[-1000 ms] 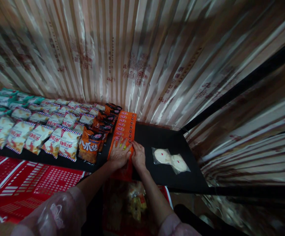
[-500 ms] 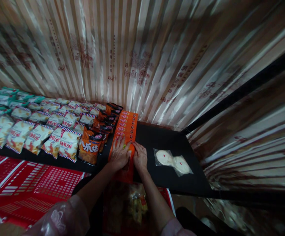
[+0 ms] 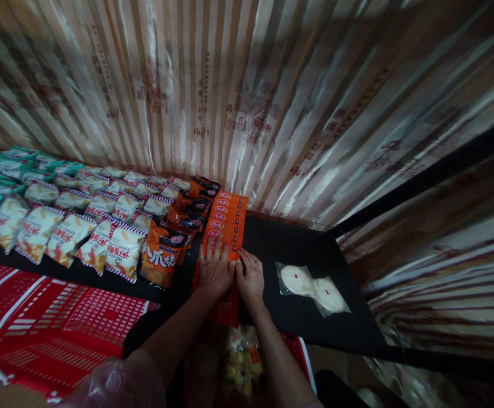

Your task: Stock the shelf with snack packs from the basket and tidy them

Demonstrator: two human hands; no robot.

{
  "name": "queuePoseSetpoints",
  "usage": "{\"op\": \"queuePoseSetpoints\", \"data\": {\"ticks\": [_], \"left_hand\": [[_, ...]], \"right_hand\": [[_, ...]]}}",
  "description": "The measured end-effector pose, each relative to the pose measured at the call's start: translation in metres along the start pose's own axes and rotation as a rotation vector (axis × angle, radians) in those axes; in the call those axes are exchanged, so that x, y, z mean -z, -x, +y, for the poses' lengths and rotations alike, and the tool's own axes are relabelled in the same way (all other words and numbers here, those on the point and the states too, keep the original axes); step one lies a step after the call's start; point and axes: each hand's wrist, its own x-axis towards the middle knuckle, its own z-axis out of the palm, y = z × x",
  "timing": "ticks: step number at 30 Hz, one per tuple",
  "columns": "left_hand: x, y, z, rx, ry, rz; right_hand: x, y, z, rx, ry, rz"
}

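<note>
A long orange strip of joined snack packets (image 3: 226, 218) lies on the black shelf (image 3: 298, 243), running away from me toward the curtain. My left hand (image 3: 215, 271) lies flat on its near part with fingers spread. My right hand (image 3: 250, 276) rests beside it on the strip's right edge, fingers stretched out and pressing down. The near end of the strip hangs over the shelf's front edge under my wrists.
Orange snack bags (image 3: 163, 256) stand just left of the strip, then rows of white and red bags (image 3: 85, 229) and green ones (image 3: 0, 170). A clear pack with two white round cakes (image 3: 312, 286) lies to the right. Red crates (image 3: 55, 334) sit below, a striped curtain (image 3: 247, 96) behind.
The view has shifted slightly; both hands have slid a little farther up the orange strip and stay flat on it.
</note>
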Motion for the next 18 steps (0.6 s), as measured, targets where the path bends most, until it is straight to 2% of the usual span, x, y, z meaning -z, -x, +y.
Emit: {"op": "queuePoseSetpoints", "data": {"ticks": [11, 18], "left_hand": [[-0.0019, -0.0008, 0.0012, 0.018, 0.000, 0.034], [-0.0031, -0.0011, 0.0001, 0.002, -0.009, 0.058]], "right_hand": [[-0.0023, -0.0032, 0.0028, 0.027, -0.018, 0.029], [-0.0035, -0.0050, 0.0048, -0.037, -0.092, 0.050]]}}
